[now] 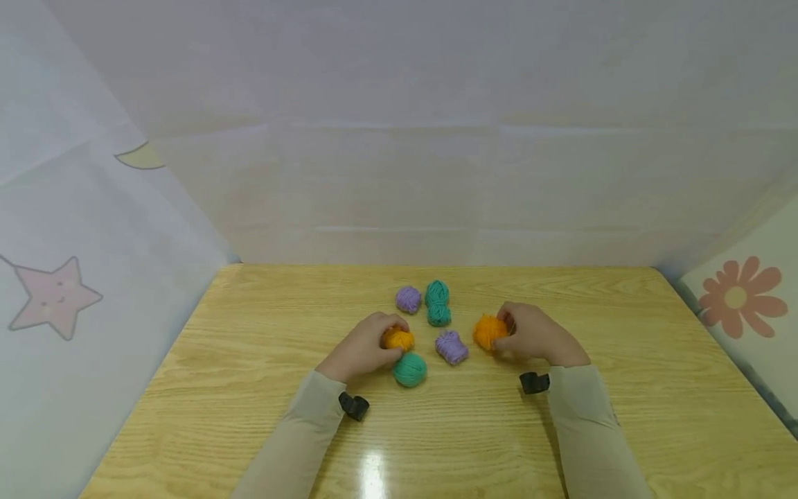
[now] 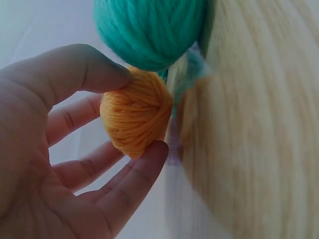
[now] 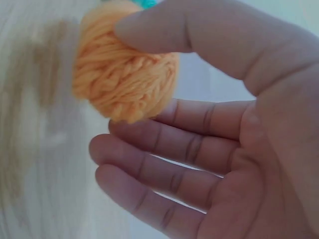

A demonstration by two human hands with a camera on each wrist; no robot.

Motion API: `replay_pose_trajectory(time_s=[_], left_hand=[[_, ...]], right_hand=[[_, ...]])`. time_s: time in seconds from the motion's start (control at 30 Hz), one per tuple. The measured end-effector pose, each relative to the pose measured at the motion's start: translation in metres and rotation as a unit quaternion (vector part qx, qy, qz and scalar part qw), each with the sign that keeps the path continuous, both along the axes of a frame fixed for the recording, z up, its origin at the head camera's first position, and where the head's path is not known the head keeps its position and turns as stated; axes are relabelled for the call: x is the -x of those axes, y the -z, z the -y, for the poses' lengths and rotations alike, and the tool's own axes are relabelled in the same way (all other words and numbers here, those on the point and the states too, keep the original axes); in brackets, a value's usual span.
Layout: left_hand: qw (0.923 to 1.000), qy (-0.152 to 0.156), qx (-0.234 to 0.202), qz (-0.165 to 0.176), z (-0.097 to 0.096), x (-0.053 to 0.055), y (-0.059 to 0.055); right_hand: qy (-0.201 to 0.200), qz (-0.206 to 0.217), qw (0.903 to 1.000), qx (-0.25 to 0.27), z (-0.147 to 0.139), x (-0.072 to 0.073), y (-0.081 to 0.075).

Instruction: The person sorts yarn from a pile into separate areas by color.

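Observation:
My left hand (image 1: 364, 348) pinches a small orange yarn ball (image 2: 135, 113) between thumb and fingertips. Right beside it sits a round teal yarn ball (image 1: 409, 371), which looms above the orange one in the left wrist view. With thumb and forefinger, my right hand (image 1: 539, 335) holds a larger orange yarn ball (image 3: 124, 82); its other fingers stretch out below the yarn. Between the hands lies a purple yarn bundle (image 1: 451, 347). Farther back are a purple yarn ball (image 1: 408, 299) and teal yarn (image 1: 438, 303) in two stacked lumps, whether one piece or two I cannot tell.
Everything lies on a light wooden table (image 1: 249, 388). Pale cloth (image 1: 399, 187) hangs behind its back edge, and printed cloth with a pink star (image 1: 56, 298) and a flower (image 1: 742, 296) flanks the sides. Black wrist mounts (image 1: 354, 406) sit at both cuffs.

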State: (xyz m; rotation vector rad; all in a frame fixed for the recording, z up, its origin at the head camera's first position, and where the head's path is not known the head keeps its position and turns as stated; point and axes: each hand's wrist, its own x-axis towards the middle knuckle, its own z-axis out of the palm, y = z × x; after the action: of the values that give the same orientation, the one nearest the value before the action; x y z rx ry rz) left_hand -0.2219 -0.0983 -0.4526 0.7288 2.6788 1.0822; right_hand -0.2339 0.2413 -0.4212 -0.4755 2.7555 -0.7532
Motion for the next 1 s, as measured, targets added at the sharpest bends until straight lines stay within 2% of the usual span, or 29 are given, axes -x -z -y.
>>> replay_pose_trajectory(time_s=[0.3, 0.6, 0.77, 1.0], left_hand=[[0.998, -0.021, -0.058, -0.011, 0.004, 0.002, -0.006], [0.9898, -0.024, -0.139, 0.02, 0.007, 0.002, -0.015], [0.9831, -0.023, -0.18, 0.026, 0.006, -0.001, -0.024], [0.9835, -0.027, -0.178, 0.012, 0.006, -0.01, -0.045]], right_hand=[[0.008, -0.03, 0.9974, 0.065, -0.001, -0.004, -0.014], [0.008, -0.044, 0.9914, 0.123, 0.006, -0.011, -0.022], [0.011, -0.067, 0.9876, 0.142, 0.009, -0.014, -0.027], [0.012, -0.092, 0.9826, 0.161, 0.014, -0.02, -0.036]])
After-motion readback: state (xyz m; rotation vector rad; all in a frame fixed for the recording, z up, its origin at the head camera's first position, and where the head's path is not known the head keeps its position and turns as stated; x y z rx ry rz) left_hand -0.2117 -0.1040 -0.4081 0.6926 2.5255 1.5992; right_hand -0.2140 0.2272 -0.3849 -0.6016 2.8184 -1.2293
